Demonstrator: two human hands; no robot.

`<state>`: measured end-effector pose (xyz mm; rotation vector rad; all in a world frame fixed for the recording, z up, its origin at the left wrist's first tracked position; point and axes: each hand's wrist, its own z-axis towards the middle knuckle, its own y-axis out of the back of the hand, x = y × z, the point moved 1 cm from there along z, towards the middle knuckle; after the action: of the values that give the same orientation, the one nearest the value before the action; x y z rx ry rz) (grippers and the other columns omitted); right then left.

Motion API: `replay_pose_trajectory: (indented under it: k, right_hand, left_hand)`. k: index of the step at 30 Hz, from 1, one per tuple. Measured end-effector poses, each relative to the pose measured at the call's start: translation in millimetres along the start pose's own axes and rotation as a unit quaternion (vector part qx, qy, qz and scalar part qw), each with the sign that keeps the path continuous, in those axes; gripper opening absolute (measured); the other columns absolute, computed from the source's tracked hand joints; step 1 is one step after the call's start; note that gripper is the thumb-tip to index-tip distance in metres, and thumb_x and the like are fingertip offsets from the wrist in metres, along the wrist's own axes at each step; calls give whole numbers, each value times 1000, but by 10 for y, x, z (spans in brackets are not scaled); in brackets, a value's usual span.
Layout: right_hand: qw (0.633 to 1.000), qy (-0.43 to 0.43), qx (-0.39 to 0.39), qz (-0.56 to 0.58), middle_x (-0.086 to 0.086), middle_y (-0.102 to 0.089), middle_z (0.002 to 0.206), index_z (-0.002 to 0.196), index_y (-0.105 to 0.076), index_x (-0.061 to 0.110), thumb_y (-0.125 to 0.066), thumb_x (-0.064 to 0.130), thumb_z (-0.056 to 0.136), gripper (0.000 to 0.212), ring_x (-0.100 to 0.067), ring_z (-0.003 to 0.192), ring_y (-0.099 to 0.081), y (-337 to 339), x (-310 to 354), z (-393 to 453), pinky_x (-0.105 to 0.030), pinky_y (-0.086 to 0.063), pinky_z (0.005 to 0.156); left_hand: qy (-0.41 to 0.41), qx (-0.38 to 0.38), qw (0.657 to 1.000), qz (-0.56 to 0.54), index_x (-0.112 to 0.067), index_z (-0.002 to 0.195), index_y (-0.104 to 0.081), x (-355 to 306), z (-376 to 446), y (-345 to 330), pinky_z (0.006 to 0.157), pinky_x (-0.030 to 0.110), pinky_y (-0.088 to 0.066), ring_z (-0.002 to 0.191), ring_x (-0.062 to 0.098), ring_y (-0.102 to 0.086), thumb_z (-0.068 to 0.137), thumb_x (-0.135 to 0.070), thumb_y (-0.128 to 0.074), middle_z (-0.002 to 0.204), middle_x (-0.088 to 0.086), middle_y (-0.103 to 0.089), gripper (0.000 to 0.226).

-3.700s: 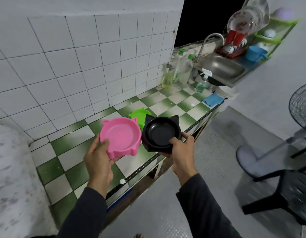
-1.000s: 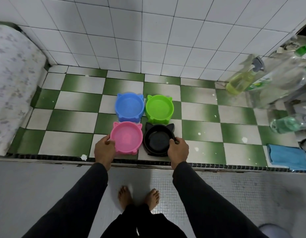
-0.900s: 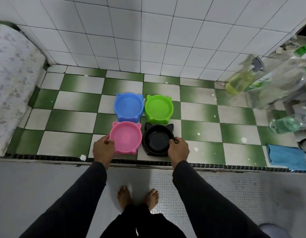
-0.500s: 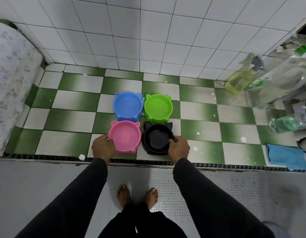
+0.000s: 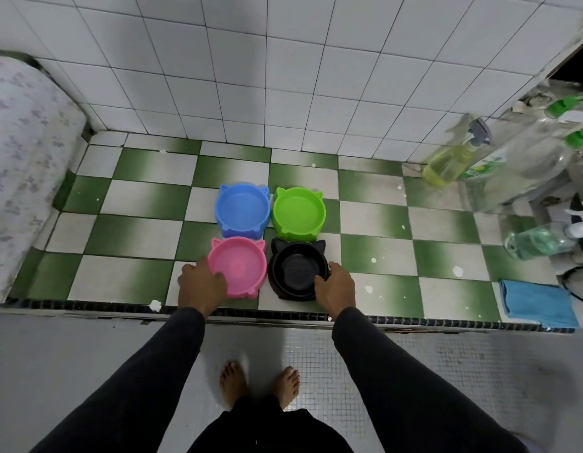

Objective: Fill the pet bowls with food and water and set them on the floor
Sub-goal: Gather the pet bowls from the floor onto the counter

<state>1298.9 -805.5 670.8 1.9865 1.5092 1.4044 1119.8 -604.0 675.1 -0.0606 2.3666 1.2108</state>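
Green-and-white tiled worktop [image 5: 136,230] carrying four empty cat-eared bowls at frame centre: blue bowl [image 5: 243,210] and green bowl [image 5: 298,210] behind. Left hand [image 5: 201,284] grips the pink bowl [image 5: 237,265]; right hand [image 5: 336,286] grips the black bowl [image 5: 298,270]. Step judged: arranging before filling; food and water come next.

Four cat-eared bowls sit in a square on the counter [image 5: 136,230]: blue [image 5: 243,210], green [image 5: 298,210], pink [image 5: 238,266], black [image 5: 298,269]. Left hand [image 5: 200,284] grips pink, right hand [image 5: 336,286] grips black.
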Motion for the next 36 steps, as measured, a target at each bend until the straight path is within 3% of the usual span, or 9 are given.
replay_pose_trajectory:
  k: [4, 9, 12, 16, 20, 25, 30, 33, 36]
  right_hand:
    - [997, 29, 25, -68, -22, -50, 139, 143, -42, 6, -59, 19, 93, 55, -40, 127, -49, 88, 65, -61, -45, -45, 104]
    - [977, 130, 22, -170, -17, -56, 131, 140, -46, 10, -55, 24, 92, 51, -37, 120, -53, 290, 231, -101, -44, -47, 99]
    - [954, 181, 3, -239, -14, -63, 123, 126, -57, 11, -52, 25, 91, 38, -36, 113, -58, 433, 386, -103, -40, -46, 96]
    - [929, 240, -27, -280, -14, -66, 117, 113, -62, 9, -50, 26, 92, 30, -35, 110, -59, 614, 616, -88, -40, -43, 97]
    - [899, 302, -51, -313, -13, -64, 117, 117, -60, 10, -45, 27, 96, 31, -34, 110, -57, 773, 832, -66, -41, -41, 98]
    - [869, 345, -66, -348, -12, -61, 121, 121, -58, 11, -43, 32, 98, 34, -33, 115, -54, 915, 1119, -25, -40, -40, 102]
    - [856, 389, -70, -334, -12, -63, 119, 119, -60, 10, -43, 31, 98, 34, -33, 115, -55, 995, 1495, -42, -41, -39, 104]
    - [840, 423, -69, -332, -13, -64, 114, 112, -61, 8, -44, 28, 99, 29, -34, 110, -57, 1001, 1709, -100, -39, -41, 98]
    - [830, 448, -58, -326, -14, -63, 111, 108, -59, 8, -43, 24, 99, 25, -35, 106, -57, 959, 1926, -199, -40, -41, 95]
  left_hand:
    - [-51, -4, 997, 57, -8, 142, -45, -74, -82, 90, 99, 54, -53, 120, 37, -53, 101, -24, -52, 133, 23, -50, 44]
    - [-154, -40, 975, 152, -12, 140, -50, -255, -138, 285, 95, 46, -55, 107, 28, -61, 104, -33, -46, 122, 14, -62, 42]
    - [-202, -70, 951, 225, -17, 128, -54, -381, -173, 384, 98, 45, -51, 104, 23, -62, 103, -39, -42, 119, 7, -65, 36]
    - [-242, -110, 920, 288, -18, 134, -53, -540, -188, 513, 104, 48, -47, 114, 24, -61, 103, -45, -33, 126, 6, -66, 46]
    - [-242, -136, 915, 292, -16, 146, -48, -670, -204, 693, 111, 56, -41, 127, 31, -55, 103, -45, -37, 137, 12, -61, 53]
    - [-223, -156, 920, 282, -18, 151, -44, -800, -269, 973, 113, 51, -39, 133, 30, -51, 103, -45, -37, 145, 11, -55, 56]
    - [-208, -179, 926, 260, -19, 145, -49, -813, -377, 1299, 114, 51, -37, 130, 28, -54, 104, -43, -35, 141, 9, -58, 50]
    - [-206, -173, 922, 280, -16, 128, -54, -755, -442, 1514, 106, 51, -44, 118, 27, -58, 101, -39, -22, 132, 8, -61, 48]
    - [-190, -195, 931, 242, -14, 125, -59, -637, -486, 1724, 104, 50, -46, 115, 28, -60, 103, -39, -30, 130, 10, -63, 45]
